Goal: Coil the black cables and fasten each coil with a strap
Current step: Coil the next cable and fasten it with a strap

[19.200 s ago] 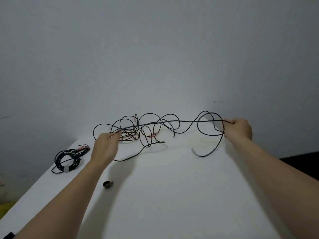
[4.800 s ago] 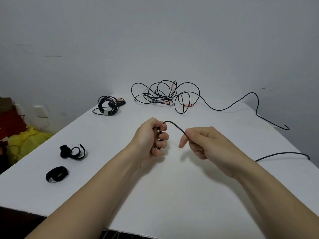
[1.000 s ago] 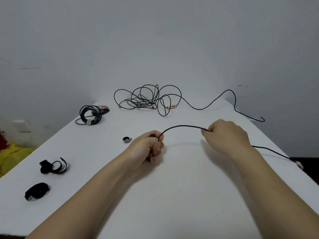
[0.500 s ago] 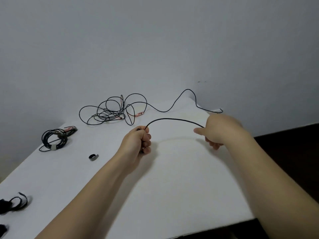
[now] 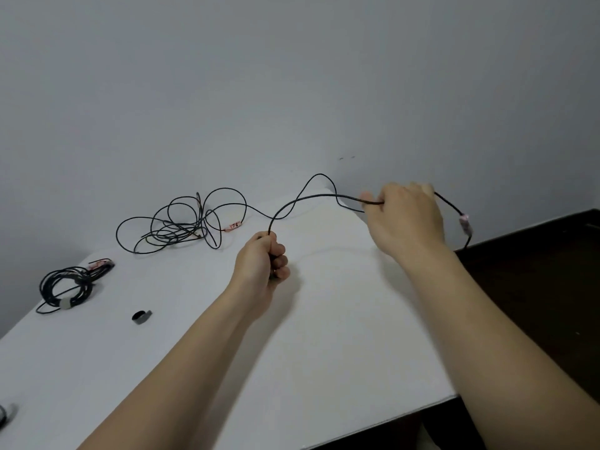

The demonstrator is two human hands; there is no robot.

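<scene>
Running from left to right across the head view, the held cable is the span the next loop turns on. It rises out of the top of the left hand, arches up and lies roughly level as it enters the right hand. The left hand is a closed fist around the cable's near end, low over the table and nearer the body. The right hand is farther out, near the table's far right corner, with its fingers curled round the cable. To my eye the right hand has to carry its length back toward the left fist to lay a turn.

Past the right hand the cable drops over the table edge and carries a pink tag. The cable is thin, black and limp, and it holds soft bends.

A second strand crosses it and leads back to the loose tangle at the far left of the table. I cannot tell whether the two are one cable. A finished coil lies at the left edge, with a spare strap just beside it.
</scene>
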